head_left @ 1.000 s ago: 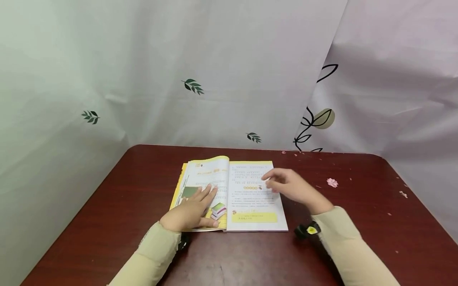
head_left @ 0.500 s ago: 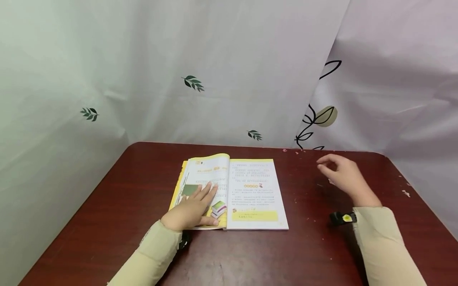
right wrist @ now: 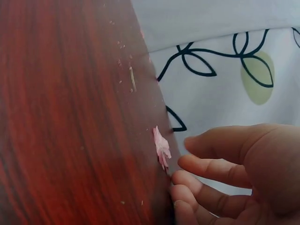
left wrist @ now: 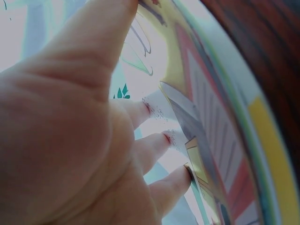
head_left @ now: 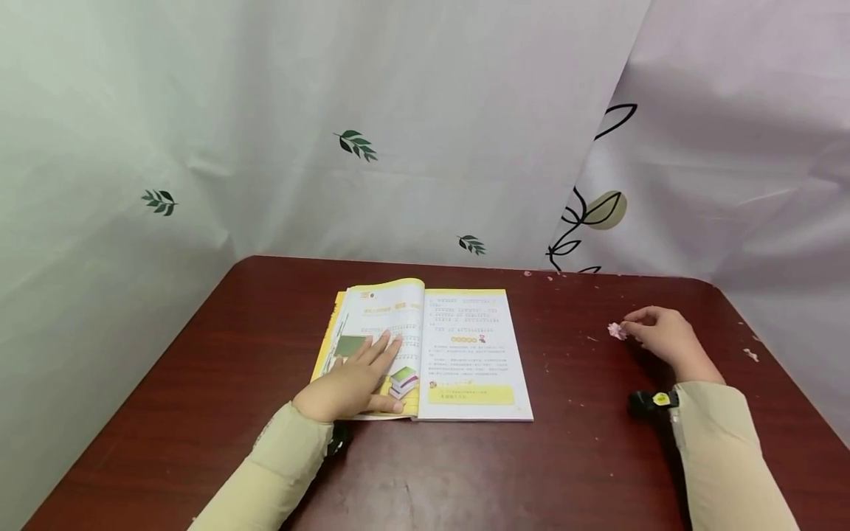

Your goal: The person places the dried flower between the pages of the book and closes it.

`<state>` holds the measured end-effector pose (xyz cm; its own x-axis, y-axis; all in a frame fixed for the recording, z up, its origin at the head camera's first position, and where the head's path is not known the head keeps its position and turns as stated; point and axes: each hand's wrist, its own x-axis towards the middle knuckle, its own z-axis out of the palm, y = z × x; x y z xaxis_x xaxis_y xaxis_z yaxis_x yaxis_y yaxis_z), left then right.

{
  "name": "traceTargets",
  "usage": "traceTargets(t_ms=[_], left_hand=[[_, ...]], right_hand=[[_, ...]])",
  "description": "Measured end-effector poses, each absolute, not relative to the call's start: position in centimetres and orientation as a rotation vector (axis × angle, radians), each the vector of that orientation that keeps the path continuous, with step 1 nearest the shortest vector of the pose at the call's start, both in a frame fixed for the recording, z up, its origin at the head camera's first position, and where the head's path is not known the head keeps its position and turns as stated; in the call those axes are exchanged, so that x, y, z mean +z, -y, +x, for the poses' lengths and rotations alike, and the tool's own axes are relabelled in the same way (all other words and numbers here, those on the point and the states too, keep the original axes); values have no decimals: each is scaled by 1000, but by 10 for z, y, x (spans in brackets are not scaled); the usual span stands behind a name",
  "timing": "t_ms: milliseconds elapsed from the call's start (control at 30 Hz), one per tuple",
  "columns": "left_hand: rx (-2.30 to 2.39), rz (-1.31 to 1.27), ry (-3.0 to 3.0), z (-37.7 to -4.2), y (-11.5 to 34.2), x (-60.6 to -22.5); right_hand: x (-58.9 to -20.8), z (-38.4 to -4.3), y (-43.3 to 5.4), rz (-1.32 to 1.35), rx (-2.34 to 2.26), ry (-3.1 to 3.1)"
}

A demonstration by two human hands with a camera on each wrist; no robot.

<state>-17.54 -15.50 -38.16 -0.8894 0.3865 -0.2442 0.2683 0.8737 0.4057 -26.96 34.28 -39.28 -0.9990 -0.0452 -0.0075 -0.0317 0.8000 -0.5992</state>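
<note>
An open book [head_left: 465, 369] with printed pages lies on the dark red table. My left hand [head_left: 348, 380] rests with spread fingers on its left page, over a picture of stacked books. In the left wrist view, the fingertips of the left hand [left wrist: 93, 122] meet the page. Off to the right, my right hand [head_left: 667, 339] reaches at a small pink flower [head_left: 617, 331] on the table. The right wrist view has the flower [right wrist: 161, 147] just beyond the fingertips of the right hand [right wrist: 234, 173], with thumb and index finger apart.
Small pale scraps [head_left: 751, 355] and pink bits [head_left: 527, 273] are scattered over the right and far parts of the table [head_left: 465, 472]. Behind the table's far edge hangs a white curtain [head_left: 285, 184] with leaf prints.
My right hand has moved right from above the right page, then lowered to the pink flower. The left hand has stayed on the book.
</note>
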Motion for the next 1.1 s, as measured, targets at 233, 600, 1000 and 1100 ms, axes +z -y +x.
traceTargets(t_ms=[233, 600, 1000, 1100], left_hand=[[519, 492, -2728, -176, 156, -382], [513, 484, -2727, -177, 154, -382], [534, 511, -2727, -177, 155, -382], [531, 502, -2730, -177, 155, -382]], right_hand=[[-400, -274, -340, 10, -974, -2947], [-401, -272, -335, 39, -903, -2995], [-400, -272, -331, -46, -827, -3007], [-399, -272, -330, -54, -834, -3021]])
